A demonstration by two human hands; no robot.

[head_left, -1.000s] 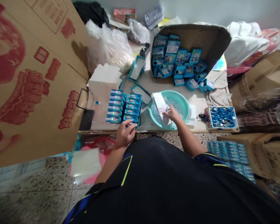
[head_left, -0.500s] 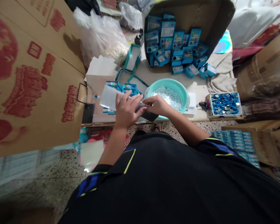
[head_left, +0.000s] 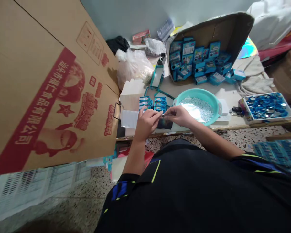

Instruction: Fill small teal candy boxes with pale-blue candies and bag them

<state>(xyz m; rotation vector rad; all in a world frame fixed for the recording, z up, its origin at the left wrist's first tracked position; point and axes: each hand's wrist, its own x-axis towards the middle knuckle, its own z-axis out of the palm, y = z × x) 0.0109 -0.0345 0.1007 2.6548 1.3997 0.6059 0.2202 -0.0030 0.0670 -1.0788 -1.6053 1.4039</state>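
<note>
My left hand (head_left: 147, 122) is closed over the right end of a whitish translucent sheet (head_left: 130, 119), which sticks out to its left. My right hand (head_left: 181, 116) pinches a thin metal tool (head_left: 168, 115), perhaps tweezers, pointing left. The tool's tip meets my left fingertips; anything tiny between them is too small to make out. Under my hands lies a black flat piece (head_left: 165, 124). Just beyond stand two stacks of small blue boxes, a left stack (head_left: 145, 101) and a right stack (head_left: 160, 103). Beside my right hand is a turquoise basin (head_left: 217, 111) of small pale pieces.
A tall brown carton (head_left: 92, 106) walls off the left. At the back an open cardboard box (head_left: 215, 30) holds several blue packets. Keys (head_left: 237, 111) and a tray (head_left: 289, 113) of blue shiny caps sit at right. A clear plastic bag (head_left: 135, 66) lies back left.
The view has swung left and up, so everything sits further right and lower. The sheet now lies flatter, and my hands stay together with the metal tool between them.
</note>
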